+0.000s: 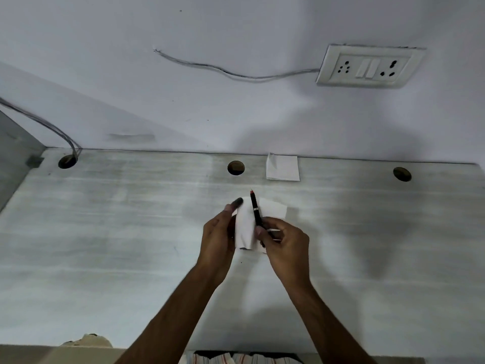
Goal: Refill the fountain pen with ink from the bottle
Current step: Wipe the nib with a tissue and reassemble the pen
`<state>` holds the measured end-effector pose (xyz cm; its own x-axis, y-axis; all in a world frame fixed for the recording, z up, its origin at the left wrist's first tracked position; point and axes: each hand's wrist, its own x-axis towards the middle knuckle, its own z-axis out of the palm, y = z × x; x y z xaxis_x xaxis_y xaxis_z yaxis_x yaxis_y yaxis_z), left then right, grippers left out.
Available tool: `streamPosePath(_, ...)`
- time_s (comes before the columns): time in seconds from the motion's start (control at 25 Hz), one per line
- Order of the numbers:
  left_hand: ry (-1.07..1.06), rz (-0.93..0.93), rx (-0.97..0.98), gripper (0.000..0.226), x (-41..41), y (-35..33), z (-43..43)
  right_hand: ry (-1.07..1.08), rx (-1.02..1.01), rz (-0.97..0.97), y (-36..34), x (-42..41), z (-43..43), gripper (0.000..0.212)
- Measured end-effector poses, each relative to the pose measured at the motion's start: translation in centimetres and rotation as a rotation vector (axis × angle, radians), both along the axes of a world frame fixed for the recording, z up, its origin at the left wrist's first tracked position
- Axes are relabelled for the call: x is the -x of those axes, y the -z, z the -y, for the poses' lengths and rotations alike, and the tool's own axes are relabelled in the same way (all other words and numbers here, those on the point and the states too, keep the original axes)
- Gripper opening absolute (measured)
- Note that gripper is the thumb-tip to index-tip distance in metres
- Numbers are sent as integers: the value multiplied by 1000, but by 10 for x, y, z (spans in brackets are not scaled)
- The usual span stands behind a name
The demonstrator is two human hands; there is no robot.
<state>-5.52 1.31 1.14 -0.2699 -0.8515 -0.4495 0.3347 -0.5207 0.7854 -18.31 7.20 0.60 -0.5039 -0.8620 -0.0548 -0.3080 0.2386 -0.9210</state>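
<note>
White tissue (245, 227) is held in the left hand (217, 232) beside the fountain pen (255, 208), which the right hand (284, 240) pinches above the counter (105, 219), nib pointing away. Risk: a wet nib may drip or smear ink; one left fingertip (238, 202) already looks dark. No bottle in view.

A pale lilac wall (236, 27) rises behind a whitish wood-grain desk (105, 232). 3 round cable holes (236, 168) sit in a row near the desk's back edge. A white socket plate (331, 72) with 2 switches (367, 68) is fixed to the wall, a thin wire (223, 71) trailing left from it. Grey cables (47, 124) drop into the leftmost hole (67, 162).
</note>
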Motion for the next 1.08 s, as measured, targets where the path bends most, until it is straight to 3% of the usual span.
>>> streamPosePath(0.08, -49, -123, -64, 31, -3, 5, 0, 26, -11, 139, -3, -2, -5, 15)
streamPosePath(0.2, 19, -67, -11, 31, 2, 14, -6, 16, 23, 256, -3, -6, -8, 18)
streamPosePath(0.4, 112, 16, 77, 26, 13, 10, -13, -21, -9, 215, -8, -9, -11, 13)
streamPosePath(0.48, 108, 25, 47, 28, 10, 6, -11, -113, -110, 425, -13, -5, -10, 11)
streamPosePath(0.6, 150, 20, -38, 30, 9, 2, -11, -189, -225, 959, -17, 3, -13, 20)
streamPosePath(0.64, 156, 18, -53, 29, 10, 1, -10, -194, -224, 985, -15, 4, -14, 21)
streamPosePath(0.68, 145, 30, -67, 28, 11, 1, -8, -200, -214, 916, -12, 3, -16, 21)
streamPosePath(0.88, -93, 157, -150, 13, 21, 7, -1, -123, -124, 88, 1, -12, -24, 23)
streamPosePath(1.0, -212, 180, -177, 9, 23, 8, 3, -139, -107, -155, 2, -12, -26, 18)
streamPosePath(1.08, -336, 141, -224, 8, 13, 13, 21, -156, -130, -192, 0, -11, -35, 10)
